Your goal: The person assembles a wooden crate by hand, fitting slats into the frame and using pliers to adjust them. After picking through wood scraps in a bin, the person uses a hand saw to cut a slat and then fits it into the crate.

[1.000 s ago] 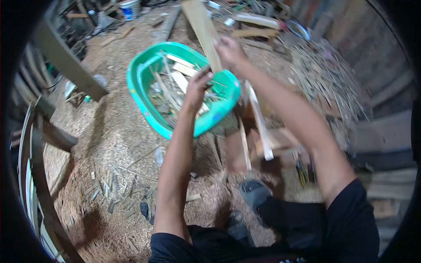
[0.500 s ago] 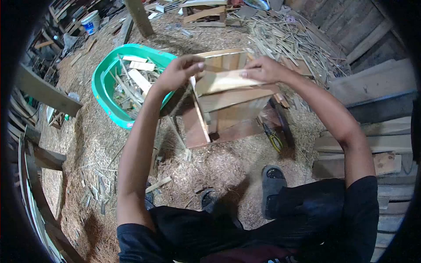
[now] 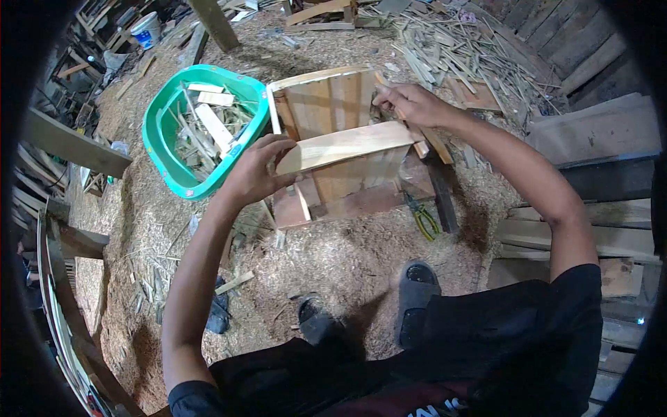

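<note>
A pale wooden board (image 3: pixel 347 146) lies across a wooden box-like frame (image 3: pixel 326 104) on the ground. My left hand (image 3: pixel 260 167) grips the board's left end between thumb and fingers. Beyond the board's right end, my right hand (image 3: pixel 410 104) is closed at the frame's right side, by a thin wooden strip; what its fingers hold, if anything, is hard to make out. The frame rests on a reddish-brown panel (image 3: pixel 347 208). Pliers with yellow-green handles (image 3: pixel 422 221) lie at the panel's right, beside a dark wooden bar (image 3: pixel 442 194).
A green tub (image 3: pixel 156 142) of wood scraps stands left of the frame. Thin offcuts (image 3: pixel 458 52) are heaped at the back right. A post (image 3: pixel 213 24) rises behind the tub, and planks (image 3: pixel 590 233) are stacked at right. Sawdust covers the ground.
The board has come down and towards me onto the frame. My left hand has moved down and left, still at its left end; my right hand has let go of it and moved to the frame's right side.
</note>
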Available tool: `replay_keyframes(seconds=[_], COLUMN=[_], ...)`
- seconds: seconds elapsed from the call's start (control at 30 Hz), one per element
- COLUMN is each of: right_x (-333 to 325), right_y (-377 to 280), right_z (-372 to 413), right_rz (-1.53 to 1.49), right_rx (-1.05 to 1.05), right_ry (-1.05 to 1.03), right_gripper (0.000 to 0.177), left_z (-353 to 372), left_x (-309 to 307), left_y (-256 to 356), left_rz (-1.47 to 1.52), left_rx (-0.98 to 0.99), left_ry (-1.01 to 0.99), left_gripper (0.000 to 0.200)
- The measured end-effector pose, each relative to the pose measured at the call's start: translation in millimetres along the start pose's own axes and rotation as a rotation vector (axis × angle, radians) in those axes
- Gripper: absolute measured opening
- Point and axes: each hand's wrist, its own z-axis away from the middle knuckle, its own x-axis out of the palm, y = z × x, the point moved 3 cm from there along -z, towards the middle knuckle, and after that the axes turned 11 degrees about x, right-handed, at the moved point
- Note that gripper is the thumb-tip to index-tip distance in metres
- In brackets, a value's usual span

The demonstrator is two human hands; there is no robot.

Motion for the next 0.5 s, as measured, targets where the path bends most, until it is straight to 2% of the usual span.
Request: replay_keyframes(seconds=[0.17,0.27,0.4,0.5], right_x=[-15.5,-9.7,-13.5,-12.0], right_y=[2.7,6.5,8.8,10.6], right_z=[46.6,48.1,50.3,54.2], right_rz=[0.423,0.32,0.284,0.357], right_rx=[-0.302,-0.297,-0.258,-0.298], right_ry=[-0.011,-0.057,-0.101,-0.055], right_gripper=[0.07,0.064,0.06,0.062], left_z=[1.8,2.5,-0.8,-2.0], left_x=[-3.8,-6.4,-0.1,-0.9], left_y=[4.0,-0.4,0.6,6.9], left_rz=[0.146,0.076,0.072,0.076], left_rx=[-0.151,-0.17,-0.14,-0.155], left_ry=[0.05,-0.026,0.029,0.047], left_gripper=[0.058,0.063,0.067,0.069])
